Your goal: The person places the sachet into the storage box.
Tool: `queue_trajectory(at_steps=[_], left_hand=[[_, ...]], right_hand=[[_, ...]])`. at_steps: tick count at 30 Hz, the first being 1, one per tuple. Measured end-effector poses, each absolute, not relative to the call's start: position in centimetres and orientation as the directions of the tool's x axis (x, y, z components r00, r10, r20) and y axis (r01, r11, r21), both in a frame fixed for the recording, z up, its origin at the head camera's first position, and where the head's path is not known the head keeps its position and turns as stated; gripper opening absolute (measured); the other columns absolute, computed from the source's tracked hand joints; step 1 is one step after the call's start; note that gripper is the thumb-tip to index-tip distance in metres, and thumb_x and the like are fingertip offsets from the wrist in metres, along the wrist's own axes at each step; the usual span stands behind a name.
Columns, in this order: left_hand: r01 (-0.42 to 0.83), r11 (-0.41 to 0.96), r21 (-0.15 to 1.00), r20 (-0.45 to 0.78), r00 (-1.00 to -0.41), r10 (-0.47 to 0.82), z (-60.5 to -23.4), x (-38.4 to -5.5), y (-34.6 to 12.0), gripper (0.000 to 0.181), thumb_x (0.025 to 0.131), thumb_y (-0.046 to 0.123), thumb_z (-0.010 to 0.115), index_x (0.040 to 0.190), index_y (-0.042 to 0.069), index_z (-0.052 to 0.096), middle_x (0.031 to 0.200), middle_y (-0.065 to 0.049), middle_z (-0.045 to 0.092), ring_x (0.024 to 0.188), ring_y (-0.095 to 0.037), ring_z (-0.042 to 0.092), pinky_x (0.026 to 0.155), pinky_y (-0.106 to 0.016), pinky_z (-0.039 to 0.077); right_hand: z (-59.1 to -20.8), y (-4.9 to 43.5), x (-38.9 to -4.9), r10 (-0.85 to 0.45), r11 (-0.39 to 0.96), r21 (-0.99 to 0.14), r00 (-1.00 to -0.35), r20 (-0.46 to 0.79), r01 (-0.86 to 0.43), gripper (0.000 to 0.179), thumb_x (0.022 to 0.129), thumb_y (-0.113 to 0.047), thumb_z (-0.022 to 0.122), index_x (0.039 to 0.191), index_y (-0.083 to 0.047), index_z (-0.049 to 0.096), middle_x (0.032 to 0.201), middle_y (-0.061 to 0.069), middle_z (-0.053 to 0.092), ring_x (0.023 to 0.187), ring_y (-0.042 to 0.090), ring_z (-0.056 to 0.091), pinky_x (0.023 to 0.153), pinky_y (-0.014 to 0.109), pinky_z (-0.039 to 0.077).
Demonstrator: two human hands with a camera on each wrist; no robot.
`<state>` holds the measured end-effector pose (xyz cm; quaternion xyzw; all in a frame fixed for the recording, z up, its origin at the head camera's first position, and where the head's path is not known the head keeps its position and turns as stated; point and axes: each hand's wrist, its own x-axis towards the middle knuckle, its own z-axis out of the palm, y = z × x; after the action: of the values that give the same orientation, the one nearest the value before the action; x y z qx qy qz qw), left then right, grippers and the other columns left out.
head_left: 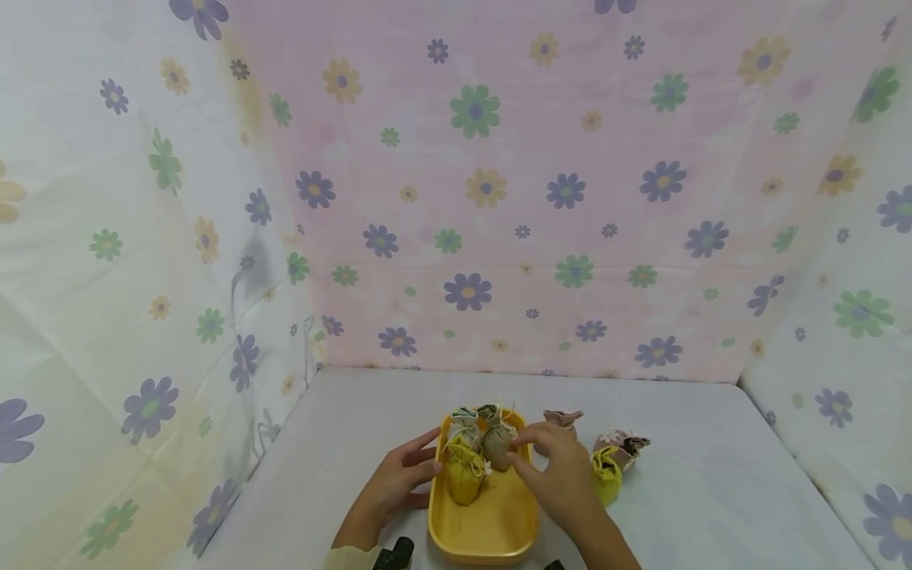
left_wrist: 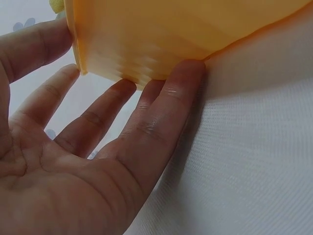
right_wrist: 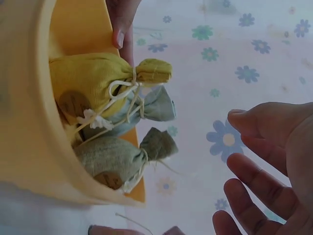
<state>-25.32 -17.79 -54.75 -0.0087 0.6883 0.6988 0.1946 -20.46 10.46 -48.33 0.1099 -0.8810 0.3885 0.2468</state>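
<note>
My left hand point(head_left: 395, 479) steadies a yellow plastic tray point(head_left: 492, 546) from its left side. In the left wrist view its fairly straight fingers point(left_wrist: 161, 115) touch the tray wall. Inside the tray stand a mustard-yellow drawstring pouch point(head_left: 465, 481), a pale grey-green pouch point(head_left: 465, 427) behind it and an olive-green pouch point(head_left: 499, 443) to the right, each tied with cord. Over the tray's right rim is my right hand point(head_left: 559, 475), close to the olive-green pouch. The right wrist view shows its fingers loosely bent, with nothing between them and apart from the pouches.
To the right of the tray, a pink pouch point(head_left: 563, 419) stands partly hidden behind my right hand. Farther right, a yellow-green pouch point(head_left: 606, 475) and a dusky pink pouch point(head_left: 627, 447) sit together on the white table point(head_left: 712, 483). Flower-printed cloth point(head_left: 470, 237) encloses the back and sides.
</note>
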Motion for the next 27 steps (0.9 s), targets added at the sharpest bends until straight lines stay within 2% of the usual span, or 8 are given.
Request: queue_trajectory(at_steps=[6,12,18,21,27], left_hand=[[-0.292,0.011,0.956,-0.285,-0.923,0.258,-55.1,-25.4,-17.8,0.075,0.092,0.023,0.079,0.158,0.029,0.045,0.159,-0.026,0.043,0.125,-0.035,0.064,0.084,-0.055,0.063],[-0.290,-0.002,0.957,-0.279,-0.923,0.265,-55.1,-25.3,-17.8,0.076,0.093,0.023,0.079,0.160,0.027,0.042,0.160,-0.026,0.042,0.126,-0.034,0.064,0.085,-0.056,0.063],[-0.303,-0.009,0.953,-0.290,-0.919,0.266,-55.3,-25.3,-18.0,0.076,0.092,0.026,0.080,0.159,0.029,0.044,0.160,-0.025,0.042,0.126,-0.033,0.064,0.086,-0.055,0.062],[-0.298,-0.004,0.954,-0.287,-0.921,0.262,-55.5,-25.4,-18.0,0.075,0.091,0.027,0.080,0.158,0.030,0.046,0.159,-0.025,0.043,0.127,-0.033,0.064,0.085,-0.055,0.063],[-0.286,-0.005,0.958,-0.275,-0.924,0.265,-55.6,-25.5,-18.0,0.074,0.092,0.029,0.080,0.157,0.030,0.046,0.159,-0.025,0.044,0.129,-0.037,0.062,0.085,-0.055,0.063]], right_hand=[[-48.4,11.9,-20.0,0.027,0.672,-0.633,-0.842,0.539,-0.384,0.026,0.075,-0.019,0.095,0.092,-0.028,0.077,0.103,-0.014,0.072,0.109,0.013,0.066,0.098,0.048,0.057],[-48.6,14.0,-20.0,0.032,0.677,-0.618,-0.823,0.568,-0.400,0.025,0.076,-0.014,0.093,0.094,-0.021,0.078,0.103,-0.013,0.074,0.109,0.015,0.068,0.096,0.048,0.057],[-49.2,16.1,-20.4,0.061,0.722,-0.574,-0.792,0.608,-0.385,0.027,0.073,-0.011,0.094,0.096,-0.014,0.079,0.111,0.004,0.074,0.110,0.031,0.064,0.094,0.059,0.053],[-49.4,17.2,-20.5,0.076,0.731,-0.597,-0.830,0.553,-0.331,0.029,0.074,-0.013,0.094,0.099,-0.013,0.079,0.119,0.009,0.071,0.115,0.036,0.058,0.097,0.064,0.048],[-49.7,19.5,-20.5,0.099,0.761,-0.623,-0.915,0.391,-0.184,0.042,0.078,-0.024,0.092,0.115,-0.015,0.075,0.132,0.014,0.062,0.123,0.040,0.052,0.099,0.068,0.045]])
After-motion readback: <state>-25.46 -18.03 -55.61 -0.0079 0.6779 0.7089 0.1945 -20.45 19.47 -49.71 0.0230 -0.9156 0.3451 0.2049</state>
